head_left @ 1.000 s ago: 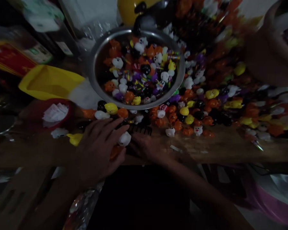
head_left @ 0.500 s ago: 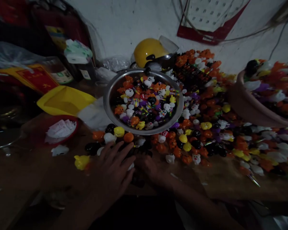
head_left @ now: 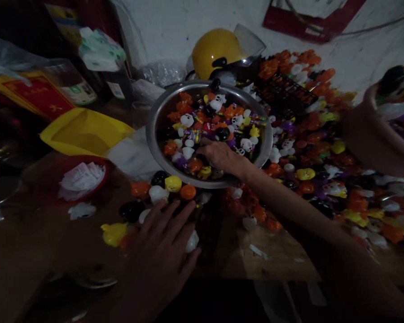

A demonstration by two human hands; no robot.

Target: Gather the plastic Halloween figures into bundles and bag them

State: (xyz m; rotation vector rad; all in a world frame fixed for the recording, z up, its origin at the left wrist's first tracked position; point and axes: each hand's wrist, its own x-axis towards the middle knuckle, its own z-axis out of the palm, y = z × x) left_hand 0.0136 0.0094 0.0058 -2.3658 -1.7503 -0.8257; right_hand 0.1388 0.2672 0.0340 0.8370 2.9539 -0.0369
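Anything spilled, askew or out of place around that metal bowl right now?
A yellow helmet sits behind the metal bowl, odd company for the small toys. A thin white strip lies on the table near its front edge, like a stray scrap. I see no clear damage, though the picture is dim.

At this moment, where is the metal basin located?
In the head view, the metal basin stands just above centre, in front of the yellow helmet, with the right hand inside it and loose toys heaped to its right.
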